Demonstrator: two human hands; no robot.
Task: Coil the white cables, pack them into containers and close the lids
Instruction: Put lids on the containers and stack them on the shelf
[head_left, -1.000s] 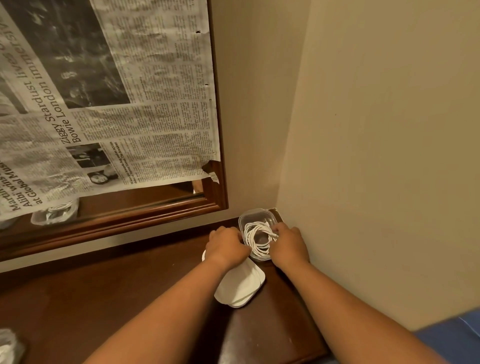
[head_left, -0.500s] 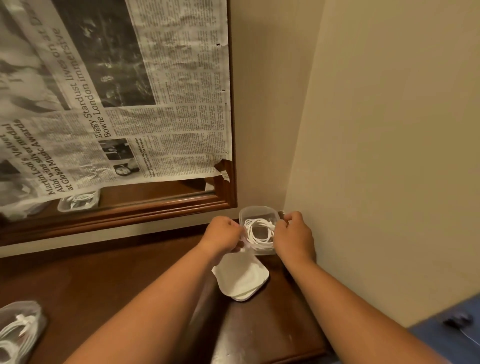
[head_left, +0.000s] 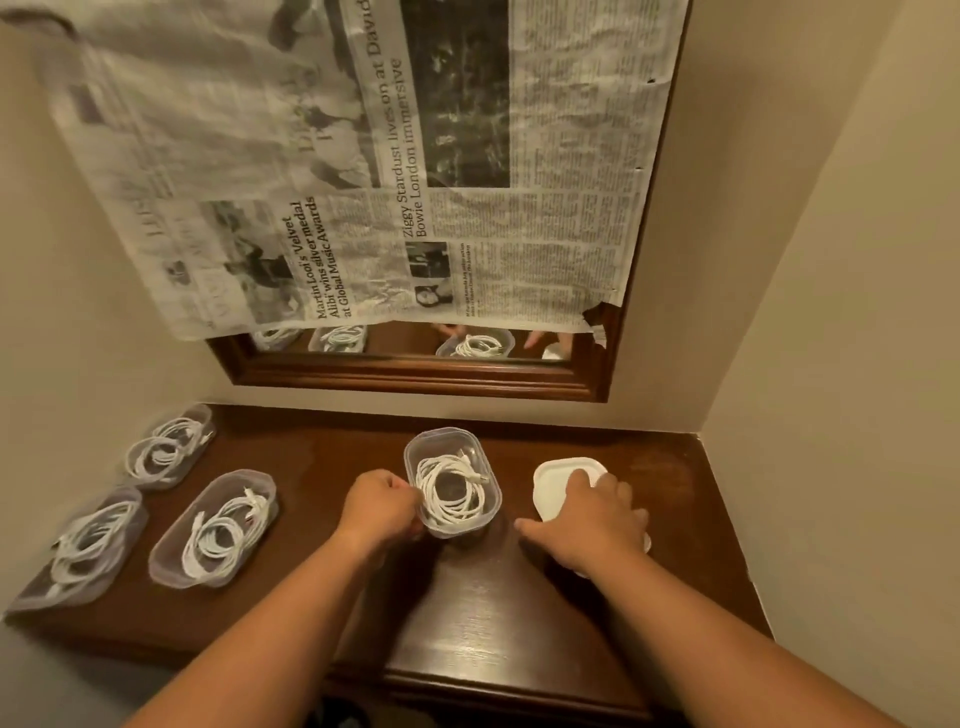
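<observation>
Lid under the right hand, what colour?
White lid, opaque; clearest in the head view.

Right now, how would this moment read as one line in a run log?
left hand: grips open container | cable: coiled inside | right hand: rests on white lid | lid not yet on

The light is warm and dim. My right hand drops a soft shadow on the tabletop, which shines faintly near its front edge. The newspaper blurs at upper left.
</observation>
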